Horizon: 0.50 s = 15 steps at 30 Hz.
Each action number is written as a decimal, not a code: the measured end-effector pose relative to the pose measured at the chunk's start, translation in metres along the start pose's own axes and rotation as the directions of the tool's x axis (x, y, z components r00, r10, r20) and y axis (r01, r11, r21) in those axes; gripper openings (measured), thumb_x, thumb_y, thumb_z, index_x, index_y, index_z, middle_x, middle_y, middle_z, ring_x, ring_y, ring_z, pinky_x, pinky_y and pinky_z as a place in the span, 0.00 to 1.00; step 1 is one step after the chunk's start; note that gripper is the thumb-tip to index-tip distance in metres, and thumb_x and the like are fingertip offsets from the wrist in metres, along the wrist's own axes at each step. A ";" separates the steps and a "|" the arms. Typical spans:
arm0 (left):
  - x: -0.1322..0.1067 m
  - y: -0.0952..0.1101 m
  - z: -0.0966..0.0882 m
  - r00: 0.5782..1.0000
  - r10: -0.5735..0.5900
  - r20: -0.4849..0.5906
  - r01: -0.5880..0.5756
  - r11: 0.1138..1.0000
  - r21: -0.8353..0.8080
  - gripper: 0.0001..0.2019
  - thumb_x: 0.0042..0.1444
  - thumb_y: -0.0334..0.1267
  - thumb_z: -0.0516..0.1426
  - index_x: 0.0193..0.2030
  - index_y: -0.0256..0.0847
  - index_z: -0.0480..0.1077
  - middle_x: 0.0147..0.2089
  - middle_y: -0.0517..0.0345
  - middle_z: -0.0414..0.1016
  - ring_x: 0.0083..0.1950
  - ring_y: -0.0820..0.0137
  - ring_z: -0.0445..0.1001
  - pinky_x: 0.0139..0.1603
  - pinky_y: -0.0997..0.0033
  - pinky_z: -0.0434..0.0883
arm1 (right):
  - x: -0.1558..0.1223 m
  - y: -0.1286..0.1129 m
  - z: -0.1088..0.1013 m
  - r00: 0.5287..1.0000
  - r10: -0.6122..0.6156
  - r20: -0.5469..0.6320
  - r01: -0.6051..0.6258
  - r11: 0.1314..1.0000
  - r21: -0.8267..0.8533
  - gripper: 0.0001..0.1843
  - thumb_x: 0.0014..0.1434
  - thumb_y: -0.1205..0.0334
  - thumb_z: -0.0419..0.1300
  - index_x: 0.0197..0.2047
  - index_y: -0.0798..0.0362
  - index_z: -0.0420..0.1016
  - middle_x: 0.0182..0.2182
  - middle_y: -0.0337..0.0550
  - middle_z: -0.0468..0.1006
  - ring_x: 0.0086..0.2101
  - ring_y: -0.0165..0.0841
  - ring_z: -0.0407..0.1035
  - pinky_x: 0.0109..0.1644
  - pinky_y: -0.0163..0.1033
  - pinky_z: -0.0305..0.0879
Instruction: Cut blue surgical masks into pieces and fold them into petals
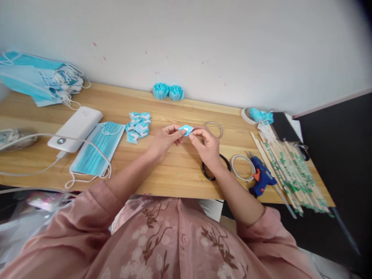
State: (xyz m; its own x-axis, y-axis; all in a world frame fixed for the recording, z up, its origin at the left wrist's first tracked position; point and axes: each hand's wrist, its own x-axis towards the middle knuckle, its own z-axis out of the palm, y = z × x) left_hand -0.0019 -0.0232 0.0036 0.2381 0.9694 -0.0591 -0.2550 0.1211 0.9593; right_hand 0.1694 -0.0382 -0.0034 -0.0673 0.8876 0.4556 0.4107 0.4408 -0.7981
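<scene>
Between my two hands, above the middle of the wooden table, is a small folded blue piece (186, 129) with a white strip on it. My left hand (167, 138) pinches its left end between thumb and fingers. The right end is pinched by my right hand (207, 145). To the left of my hands lies a cluster of similar folded blue pieces (138, 127). Near the wall stand two blue folded flowers (167, 92). Rings of tape, one black (209, 175) and one white (243, 168), lie by my right forearm, which partly covers the black one.
At the left are a flat blue face mask (100, 149), a white power bank (74, 130) with a cable, and a pile of masks (35, 79). A blue glue gun (261, 176) and wrapped chopsticks (290, 170) lie on the right. The wall (186, 38) bounds the table's back.
</scene>
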 end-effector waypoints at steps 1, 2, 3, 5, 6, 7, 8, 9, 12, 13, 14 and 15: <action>0.000 0.000 0.000 1.000 -0.001 0.000 0.001 1.000 0.004 0.14 0.51 0.47 0.66 0.29 0.38 0.72 0.26 0.62 0.71 0.27 0.77 0.66 0.31 0.74 0.64 | 0.000 0.000 0.000 0.999 0.035 0.002 -0.035 0.999 0.035 0.05 0.61 0.57 0.63 0.35 0.49 0.75 0.40 0.42 0.81 0.42 0.35 0.75 0.51 0.43 0.70; 0.000 0.000 0.000 1.000 -0.004 -0.002 0.004 1.000 0.010 0.14 0.50 0.47 0.66 0.29 0.38 0.72 0.26 0.62 0.70 0.27 0.77 0.66 0.31 0.74 0.64 | -0.001 0.001 0.001 0.998 0.065 0.005 -0.065 0.996 0.064 0.05 0.60 0.57 0.63 0.35 0.49 0.75 0.39 0.41 0.81 0.41 0.34 0.75 0.49 0.42 0.70; 0.001 0.000 0.000 1.000 -0.007 -0.004 0.007 1.000 0.019 0.14 0.50 0.47 0.66 0.29 0.38 0.72 0.26 0.62 0.70 0.27 0.77 0.66 0.31 0.74 0.64 | -0.001 0.001 0.001 0.996 0.088 0.010 -0.088 0.993 0.084 0.05 0.60 0.57 0.64 0.34 0.49 0.74 0.38 0.41 0.81 0.39 0.33 0.75 0.48 0.42 0.70; 0.001 0.001 0.000 1.000 -0.013 -0.014 0.013 0.999 0.041 0.14 0.50 0.47 0.66 0.29 0.38 0.72 0.25 0.62 0.70 0.27 0.77 0.65 0.31 0.74 0.64 | -0.001 0.001 0.001 0.993 0.116 0.026 -0.118 0.988 0.100 0.05 0.59 0.58 0.64 0.33 0.49 0.74 0.35 0.39 0.81 0.37 0.32 0.75 0.47 0.40 0.70; 0.001 0.001 0.001 1.000 -0.016 -0.018 0.017 0.999 0.050 0.14 0.49 0.47 0.66 0.29 0.38 0.72 0.25 0.62 0.70 0.26 0.77 0.65 0.31 0.73 0.64 | -0.001 0.001 0.001 0.992 0.123 0.029 -0.125 0.987 0.104 0.05 0.59 0.59 0.64 0.33 0.49 0.74 0.34 0.39 0.81 0.37 0.32 0.75 0.46 0.40 0.70; 0.001 0.001 0.001 1.000 -0.018 -0.022 0.019 0.998 0.056 0.14 0.49 0.47 0.66 0.29 0.38 0.72 0.25 0.62 0.70 0.26 0.77 0.65 0.31 0.73 0.64 | -0.001 0.001 0.001 0.991 0.127 0.031 -0.130 0.986 0.108 0.05 0.59 0.59 0.64 0.32 0.49 0.74 0.34 0.38 0.81 0.36 0.32 0.74 0.46 0.40 0.69; 0.001 0.002 0.001 1.000 -0.020 -0.024 0.021 0.998 0.060 0.13 0.49 0.46 0.66 0.29 0.38 0.73 0.25 0.62 0.70 0.26 0.77 0.64 0.31 0.73 0.64 | -0.001 0.001 0.001 0.991 0.132 0.030 -0.135 0.984 0.117 0.05 0.59 0.59 0.64 0.32 0.49 0.74 0.33 0.38 0.80 0.36 0.31 0.74 0.46 0.40 0.69; 0.000 0.002 0.002 0.999 -0.022 -0.024 0.023 0.998 0.062 0.13 0.49 0.46 0.66 0.29 0.38 0.73 0.25 0.62 0.70 0.26 0.77 0.64 0.30 0.73 0.63 | -0.001 0.001 0.002 0.990 0.140 0.029 -0.142 0.981 0.129 0.05 0.58 0.60 0.64 0.31 0.49 0.74 0.33 0.38 0.80 0.36 0.31 0.74 0.46 0.40 0.69; 0.000 0.003 0.003 1.000 -0.019 -0.020 0.021 0.998 0.064 0.13 0.49 0.46 0.66 0.28 0.38 0.72 0.25 0.62 0.69 0.26 0.77 0.63 0.30 0.74 0.63 | -0.001 0.001 0.002 0.984 0.176 0.030 -0.178 0.971 0.157 0.06 0.58 0.60 0.64 0.31 0.49 0.73 0.32 0.37 0.80 0.35 0.31 0.73 0.45 0.40 0.69; -0.001 0.003 0.003 1.000 -0.019 -0.018 0.020 0.998 0.065 0.13 0.50 0.46 0.65 0.28 0.38 0.71 0.25 0.62 0.69 0.26 0.78 0.63 0.30 0.74 0.63 | -0.001 0.000 0.002 0.982 0.185 0.031 -0.188 0.969 0.161 0.06 0.58 0.60 0.64 0.30 0.50 0.73 0.31 0.37 0.80 0.34 0.31 0.73 0.45 0.40 0.69; -0.001 0.003 0.003 1.000 -0.020 -0.016 0.021 0.998 0.065 0.13 0.50 0.46 0.65 0.28 0.38 0.71 0.25 0.62 0.69 0.26 0.78 0.63 0.30 0.74 0.63 | -0.001 0.000 0.002 0.981 0.191 0.030 -0.193 0.968 0.162 0.06 0.58 0.59 0.64 0.30 0.50 0.72 0.31 0.37 0.79 0.34 0.31 0.73 0.44 0.39 0.69; -0.001 0.003 0.003 1.000 -0.021 -0.015 0.022 0.998 0.067 0.13 0.50 0.46 0.66 0.28 0.38 0.72 0.25 0.62 0.69 0.26 0.78 0.63 0.30 0.74 0.63 | -0.001 -0.001 0.003 0.981 0.193 0.029 -0.196 0.967 0.160 0.07 0.58 0.59 0.64 0.30 0.50 0.72 0.30 0.37 0.79 0.33 0.31 0.72 0.44 0.39 0.69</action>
State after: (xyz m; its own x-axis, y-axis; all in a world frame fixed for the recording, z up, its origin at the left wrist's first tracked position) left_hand -0.0002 -0.0241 0.0072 0.2296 0.9697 -0.0838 -0.1863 0.1282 0.9741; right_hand 0.1668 -0.0390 -0.0042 -0.0133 0.9597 0.2807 0.2647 0.2741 -0.9246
